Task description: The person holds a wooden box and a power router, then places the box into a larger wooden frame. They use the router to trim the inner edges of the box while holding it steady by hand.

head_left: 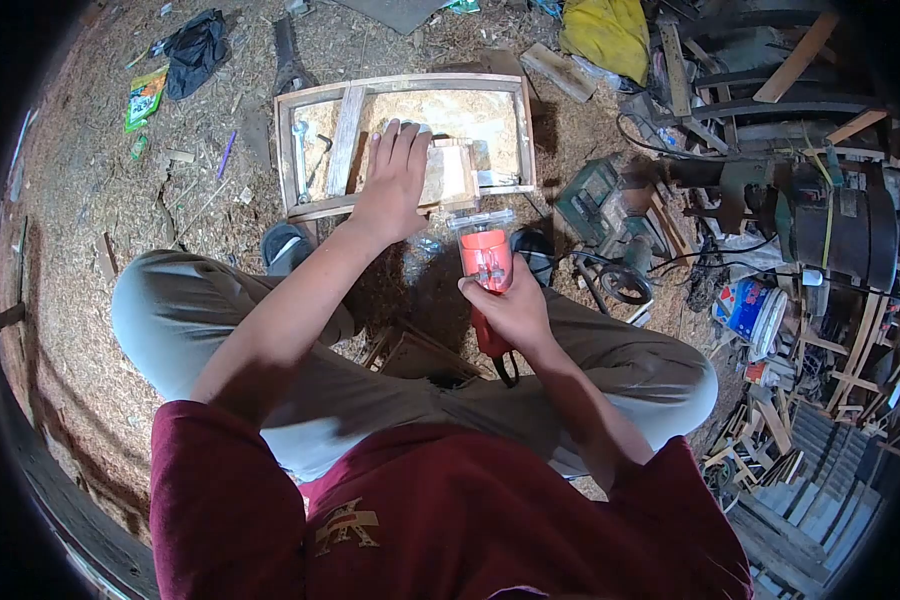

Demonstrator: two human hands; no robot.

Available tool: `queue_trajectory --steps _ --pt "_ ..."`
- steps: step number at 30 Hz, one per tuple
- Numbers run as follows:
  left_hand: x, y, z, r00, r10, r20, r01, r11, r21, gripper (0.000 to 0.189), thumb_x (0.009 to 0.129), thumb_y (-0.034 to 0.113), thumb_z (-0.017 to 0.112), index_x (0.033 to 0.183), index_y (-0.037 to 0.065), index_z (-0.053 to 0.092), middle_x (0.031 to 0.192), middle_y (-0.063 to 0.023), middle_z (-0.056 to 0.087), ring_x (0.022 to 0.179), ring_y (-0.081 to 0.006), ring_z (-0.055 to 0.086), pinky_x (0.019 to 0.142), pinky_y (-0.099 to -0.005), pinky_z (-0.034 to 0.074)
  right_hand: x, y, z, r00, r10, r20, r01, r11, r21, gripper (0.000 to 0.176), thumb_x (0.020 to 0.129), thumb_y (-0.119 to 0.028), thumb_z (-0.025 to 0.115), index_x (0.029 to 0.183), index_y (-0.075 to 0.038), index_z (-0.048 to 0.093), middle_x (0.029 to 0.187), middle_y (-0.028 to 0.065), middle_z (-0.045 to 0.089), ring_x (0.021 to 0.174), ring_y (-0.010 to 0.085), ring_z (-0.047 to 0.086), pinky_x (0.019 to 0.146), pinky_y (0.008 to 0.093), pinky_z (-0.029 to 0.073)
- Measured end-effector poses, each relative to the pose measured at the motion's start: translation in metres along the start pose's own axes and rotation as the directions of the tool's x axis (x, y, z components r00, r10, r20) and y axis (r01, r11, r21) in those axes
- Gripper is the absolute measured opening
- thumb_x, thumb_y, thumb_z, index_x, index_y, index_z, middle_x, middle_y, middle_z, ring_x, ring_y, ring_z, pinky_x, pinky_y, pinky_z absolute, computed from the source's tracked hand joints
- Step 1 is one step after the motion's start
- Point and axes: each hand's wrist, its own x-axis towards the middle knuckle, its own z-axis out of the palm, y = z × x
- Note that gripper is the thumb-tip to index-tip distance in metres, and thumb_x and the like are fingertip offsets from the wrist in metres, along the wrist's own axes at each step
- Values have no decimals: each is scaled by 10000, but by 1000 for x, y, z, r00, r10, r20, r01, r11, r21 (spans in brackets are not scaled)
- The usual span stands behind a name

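Observation:
My right hand (510, 305) is wrapped round a red-orange trim router (484, 258), its flat base pointing away from me, beside a wooden block. A black cord hangs from its rear end. My left hand (395, 185) lies flat with fingers stretched out, pressing on the light wooden block (456, 175) at the near edge of a shallow wooden frame (410, 82). Inside the frame lie a wrench (301, 160) on the left and a wooden slat (347, 140) set crosswise. My palm hides part of the block.
Wood shavings cover the ground. On the right stand a green power tool (602, 205), trailing black cables (625, 285), a blue-and-white bucket (748, 312) and piled wood offcuts (770, 430). A yellow bag (607, 38) lies at the back; a black plastic bag (196, 52) is far left.

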Motion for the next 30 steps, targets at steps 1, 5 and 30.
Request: queue_trajectory --steps 1,5,30 --pt "0 0 0 1000 -1 -1 1 1000 -4 1221 615 117 975 1638 -25 323 1668 -255 362 1641 -488 235 1378 -623 177 0 -1 0 1000 1 3 -1 1000 1 558 837 -428 921 1129 -46 638 1015 157 772 955 334 777 887 434 590" --pt "0 0 -1 1000 -1 4 1 1000 -6 1222 618 120 975 1639 -30 321 1670 -256 361 1640 -488 236 1379 -623 174 -1 -2 1 1000 -9 -13 9 1000 14 548 841 -425 920 1126 -49 641 1003 148 771 943 325 777 880 427 589" --pt "0 0 -1 1000 -3 6 3 1000 0 1248 614 171 996 1642 -21 317 1671 -249 360 1637 -480 240 1380 -616 179 1 3 -1 1000 18 5 -18 1000 -13 452 914 -304 909 1212 -58 675 1038 47 748 942 143 702 901 347 565"
